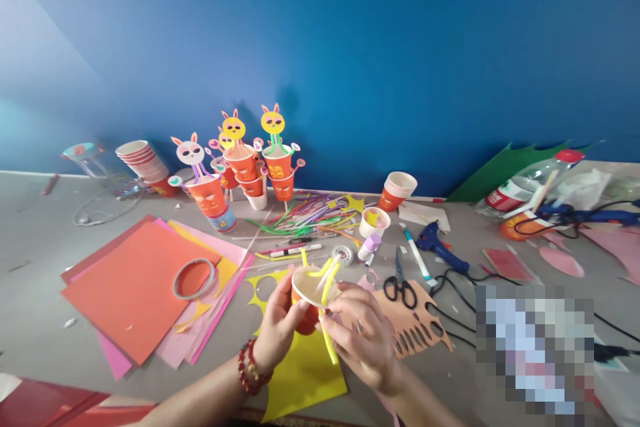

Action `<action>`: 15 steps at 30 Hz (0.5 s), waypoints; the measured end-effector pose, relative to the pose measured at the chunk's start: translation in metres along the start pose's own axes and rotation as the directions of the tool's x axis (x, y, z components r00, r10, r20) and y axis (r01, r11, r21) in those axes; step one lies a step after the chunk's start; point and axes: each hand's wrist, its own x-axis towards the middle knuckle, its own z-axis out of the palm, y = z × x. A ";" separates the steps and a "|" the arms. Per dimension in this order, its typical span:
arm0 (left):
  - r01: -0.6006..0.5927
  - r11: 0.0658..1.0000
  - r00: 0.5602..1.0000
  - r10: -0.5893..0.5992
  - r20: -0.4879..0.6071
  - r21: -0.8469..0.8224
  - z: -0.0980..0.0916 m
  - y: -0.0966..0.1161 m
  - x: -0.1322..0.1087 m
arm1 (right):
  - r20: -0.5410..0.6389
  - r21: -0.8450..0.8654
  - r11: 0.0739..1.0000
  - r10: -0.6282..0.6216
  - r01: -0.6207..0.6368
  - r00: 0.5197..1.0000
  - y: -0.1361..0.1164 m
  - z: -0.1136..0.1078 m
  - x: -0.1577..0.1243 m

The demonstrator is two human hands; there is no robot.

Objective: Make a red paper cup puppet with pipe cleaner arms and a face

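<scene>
Near the front edge of the table [35, 320], your left hand [277, 315] curls round the paper cup [306, 288], while your right hand [367, 337], fingers nearly closed, pinches a yellow pipe cleaner [328, 343] at its rim. Tugging too hard could bend the rim. Paper sheets [140, 293] bound your room leftward, scissors [400, 277] your room rightward.

Remote feed, I've got: grey table [30, 240] | left: paper sheets [135, 287] | back left: cup stack [143, 163], bunny cups [206, 197] | back middle: pipe cleaners [315, 213], white tub [373, 231] | centre: pens [296, 250], glue stick [370, 248] | right of centre: blue marker [416, 253], glue gun [436, 241], peach sheet [425, 297] | front: yellow sheet [305, 380] | near right pixelated, can't tell
</scene>
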 end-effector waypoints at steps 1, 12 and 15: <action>-0.002 1.000 1.000 0.002 0.005 -0.004 0.000 0.000 0.000 | 0.000 0.005 1.000 -0.002 0.002 1.000 0.000 0.000 0.000; -0.064 0.996 0.998 0.064 -0.003 0.065 -0.003 -0.002 0.000 | -0.014 0.045 0.999 0.013 -0.012 1.000 0.000 -0.003 0.004; -0.086 0.994 0.996 0.084 0.025 0.067 -0.001 0.001 0.000 | -0.043 0.047 0.999 0.002 0.000 0.999 0.002 -0.002 0.002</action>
